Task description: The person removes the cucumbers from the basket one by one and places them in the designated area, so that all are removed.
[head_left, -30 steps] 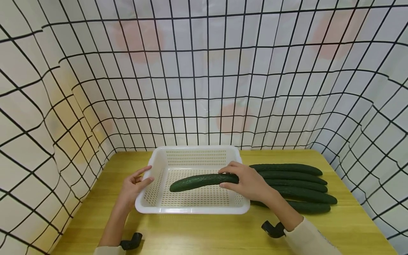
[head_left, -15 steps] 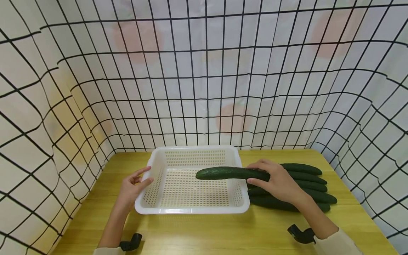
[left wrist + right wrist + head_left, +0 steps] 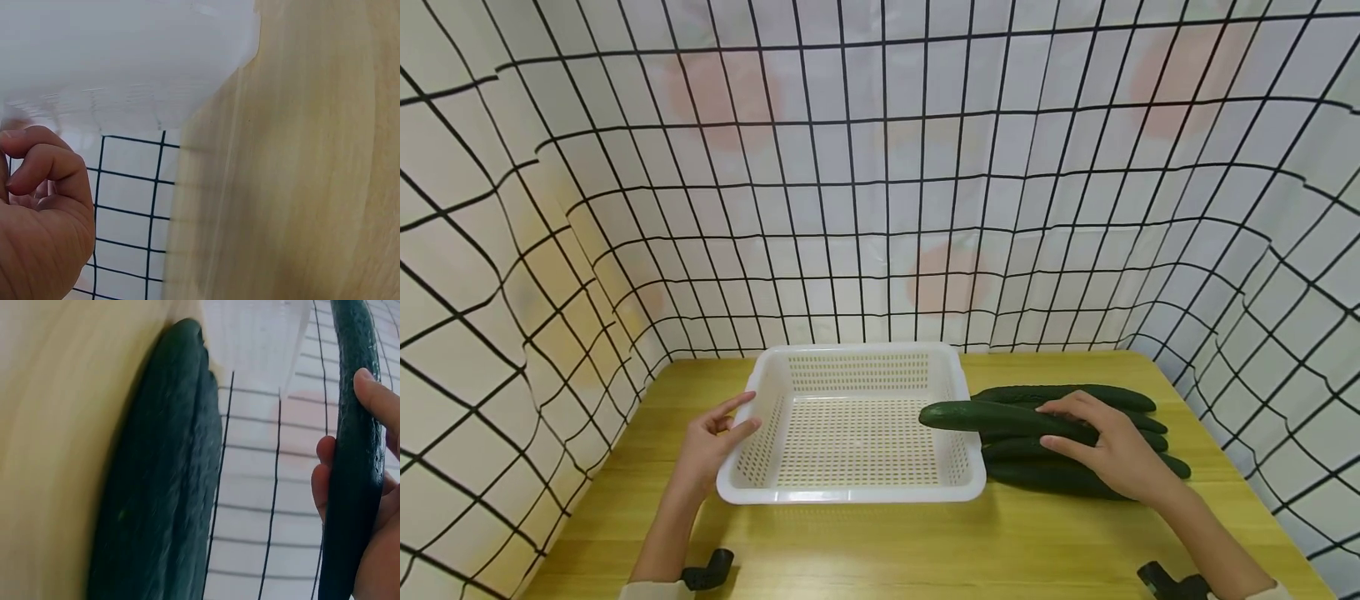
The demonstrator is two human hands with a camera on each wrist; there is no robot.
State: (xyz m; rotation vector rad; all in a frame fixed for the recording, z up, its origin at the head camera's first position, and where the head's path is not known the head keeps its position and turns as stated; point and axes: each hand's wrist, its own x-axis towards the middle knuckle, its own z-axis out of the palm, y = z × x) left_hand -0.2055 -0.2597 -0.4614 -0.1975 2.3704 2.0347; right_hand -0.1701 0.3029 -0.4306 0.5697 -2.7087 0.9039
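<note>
A dark green cucumber is in my right hand, pinched between thumb and fingers. It is raised above the other cucumbers, its left tip reaching over the right rim of the white plastic basket. The right wrist view shows my thumb on one side of the held cucumber and fingertips on the other. At the basket's left side, my left hand holds the rim with thumb and fingers. In the left wrist view those fingers are curled, and the grip itself is partly out of frame.
Several cucumbers lie side by side on the yellow wooden table, just right of the basket. Black wire mesh over a pale printed sheet encloses the back and both sides. A black fitting sits by my left wrist.
My right hand has moved to the right with the cucumber, from above the basket to above the other cucumbers. My left hand and the basket have stayed in place.
</note>
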